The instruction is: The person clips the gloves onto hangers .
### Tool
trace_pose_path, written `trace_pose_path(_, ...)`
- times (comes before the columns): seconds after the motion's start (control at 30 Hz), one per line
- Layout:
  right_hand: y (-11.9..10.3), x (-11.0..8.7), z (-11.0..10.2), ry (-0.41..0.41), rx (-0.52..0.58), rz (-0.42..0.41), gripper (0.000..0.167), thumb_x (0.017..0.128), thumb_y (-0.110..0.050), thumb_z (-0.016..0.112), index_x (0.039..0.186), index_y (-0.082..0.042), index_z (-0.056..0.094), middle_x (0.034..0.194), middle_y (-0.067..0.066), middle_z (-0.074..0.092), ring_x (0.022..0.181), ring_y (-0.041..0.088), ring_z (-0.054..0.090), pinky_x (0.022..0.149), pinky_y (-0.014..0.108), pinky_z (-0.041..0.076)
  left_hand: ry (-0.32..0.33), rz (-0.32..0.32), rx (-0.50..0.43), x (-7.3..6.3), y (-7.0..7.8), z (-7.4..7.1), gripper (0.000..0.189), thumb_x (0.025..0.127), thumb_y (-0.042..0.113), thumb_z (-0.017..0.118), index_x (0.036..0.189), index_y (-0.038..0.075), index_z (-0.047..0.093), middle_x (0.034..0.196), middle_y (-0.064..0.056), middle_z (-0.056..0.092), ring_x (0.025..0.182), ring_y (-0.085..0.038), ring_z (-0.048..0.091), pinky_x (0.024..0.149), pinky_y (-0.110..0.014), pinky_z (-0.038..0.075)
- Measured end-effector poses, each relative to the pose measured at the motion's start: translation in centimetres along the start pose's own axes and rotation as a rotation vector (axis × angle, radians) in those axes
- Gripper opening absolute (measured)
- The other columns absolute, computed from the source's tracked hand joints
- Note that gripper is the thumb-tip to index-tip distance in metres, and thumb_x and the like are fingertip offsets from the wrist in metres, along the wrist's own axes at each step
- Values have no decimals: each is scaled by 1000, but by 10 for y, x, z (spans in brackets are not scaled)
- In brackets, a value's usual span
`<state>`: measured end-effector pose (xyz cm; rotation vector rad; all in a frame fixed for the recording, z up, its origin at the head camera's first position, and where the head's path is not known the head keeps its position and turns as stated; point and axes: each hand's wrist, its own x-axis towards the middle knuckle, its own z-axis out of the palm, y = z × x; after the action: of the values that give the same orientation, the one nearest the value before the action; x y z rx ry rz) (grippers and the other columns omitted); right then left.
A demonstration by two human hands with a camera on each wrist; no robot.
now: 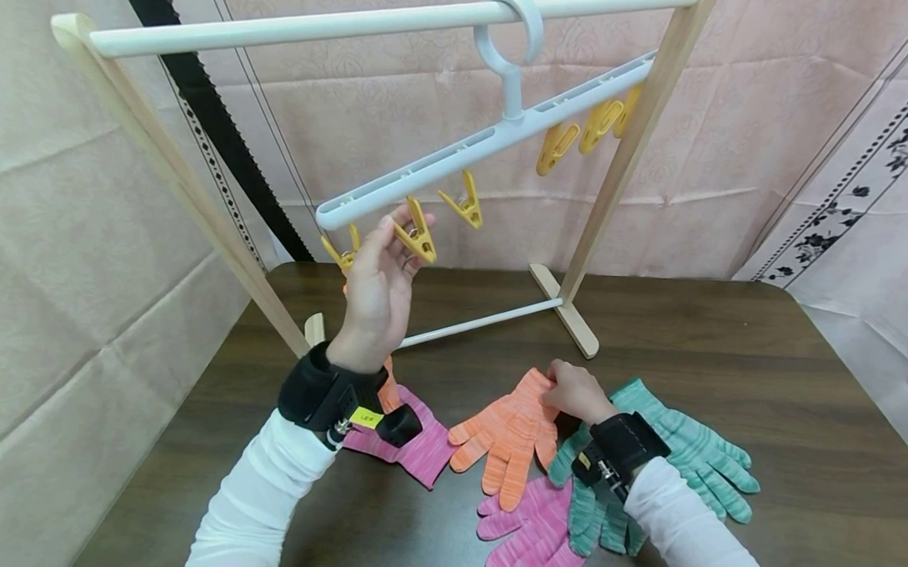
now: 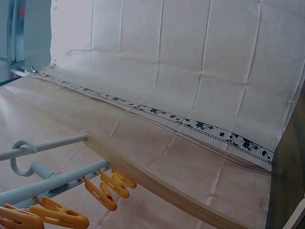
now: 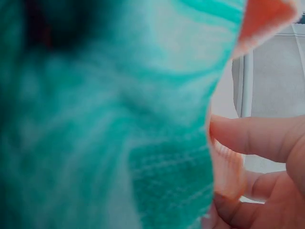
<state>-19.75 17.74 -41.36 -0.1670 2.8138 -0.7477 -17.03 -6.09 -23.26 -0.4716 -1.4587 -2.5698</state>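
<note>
My left hand [image 1: 378, 293] is raised to the light-blue hanger [image 1: 428, 170] and grips a yellow clothespin [image 1: 418, 236] near its left end. Behind that hand an orange glove [image 1: 390, 386] is mostly hidden. Down at the table, my right hand [image 1: 576, 391] pinches the cuff of another orange glove [image 1: 510, 436], whose fingers point toward me. In the right wrist view the thumb and fingers close on orange knit [image 3: 228, 171], while green knit [image 3: 171, 181] fills the foreground. Green gloves [image 1: 689, 442] lie under and beside the right wrist.
The hanger hooks over the white rail [image 1: 283, 25] of a wooden-legged stand [image 1: 615, 181]. More yellow clothespins [image 1: 556, 148] hang along it. Pink gloves [image 1: 418, 441] lie on the brown table [image 1: 722, 343]. Patterned cloth [image 1: 840, 197] hangs around the back and sides.
</note>
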Motion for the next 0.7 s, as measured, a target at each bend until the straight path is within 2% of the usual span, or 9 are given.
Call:
trace_pose_path(0.1, 1, 0, 0, -10, 16, -1, 15, 72, -9, 61, 84, -2, 57, 73, 6, 49, 62, 19, 42, 52, 25, 30, -1, 6, -8, 0, 0, 0, 30, 97, 20, 22, 103, 14, 51, 99, 3, 58, 98, -11, 48, 84, -25, 30)
trace_pose_path(0.27, 1, 0, 0, -8, 17, -16, 4, 72, -7, 59, 72, -5, 57, 64, 2, 43, 56, 17, 38, 50, 24, 27, -6, 15, -13, 0, 0, 0, 29, 97, 19, 23, 102, 14, 51, 97, 3, 58, 96, -11, 48, 83, -25, 31)
trace_pose_path(0.4, 1, -2, 0, -9, 13, -22, 7, 72, -7, 58, 68, -6, 53, 62, 1, 38, 54, 16, 35, 50, 24, 25, -4, 10, -19, 0, 0, 0, 29, 97, 19, 23, 101, 14, 51, 97, 3, 57, 97, -12, 48, 82, -25, 31)
trace_pose_path(0.57, 0, -1, 0, -30, 25, -17, 4, 75, -8, 57, 75, -4, 55, 65, 3, 40, 55, 17, 37, 50, 25, 26, -13, 10, -6, -1, 0, 1, 28, 97, 19, 23, 101, 13, 50, 100, 1, 54, 102, -13, 47, 85, -25, 30)
trace_pose_path(0.7, 1, 0, -1, -39, 28, -21, 10, 79, -10, 57, 85, -2, 58, 71, 5, 45, 58, 17, 40, 52, 25, 28, -26, 19, 17, -2, -1, 0, 27, 97, 18, 23, 101, 13, 49, 102, 0, 53, 106, -16, 46, 87, -26, 30)
